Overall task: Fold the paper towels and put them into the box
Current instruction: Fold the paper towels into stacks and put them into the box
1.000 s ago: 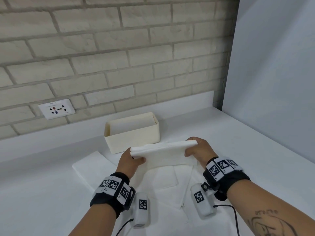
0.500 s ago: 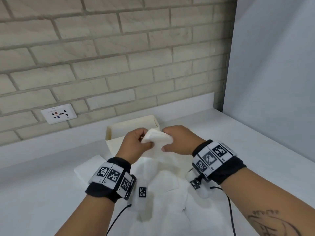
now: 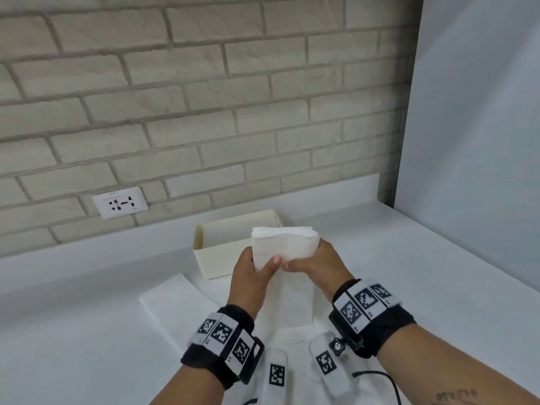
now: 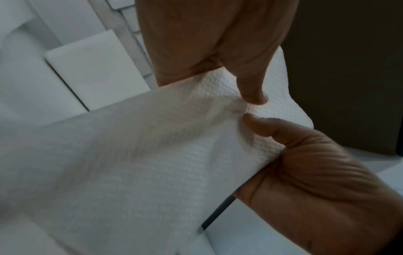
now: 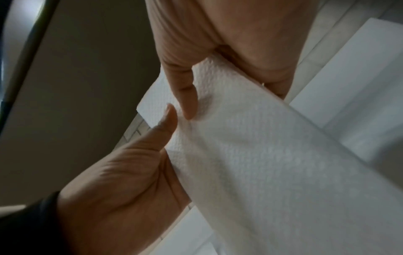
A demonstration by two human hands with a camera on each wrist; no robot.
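Note:
A white paper towel (image 3: 285, 247), folded into a thick small rectangle, is held upright in the air just in front of the cream open box (image 3: 210, 258). My left hand (image 3: 251, 270) pinches its lower left part, thumb on the near face. My right hand (image 3: 315, 264) grips its lower right side, thumb tip meeting the left thumb. In the left wrist view the embossed towel (image 4: 174, 146) runs between my left hand (image 4: 261, 127) and the other hand above. The right wrist view shows my right hand (image 5: 167, 120) pinching the towel (image 5: 261, 155).
More paper towels lie flat on the white counter: one at the left (image 3: 175, 305), others under my wrists (image 3: 295, 311). A brick wall with a socket (image 3: 119, 202) stands behind the box. A grey panel (image 3: 467, 141) closes the right side.
The towel was stretched wide between my hands. They came together, folding it in half, and now hold the compact fold higher, close to the box.

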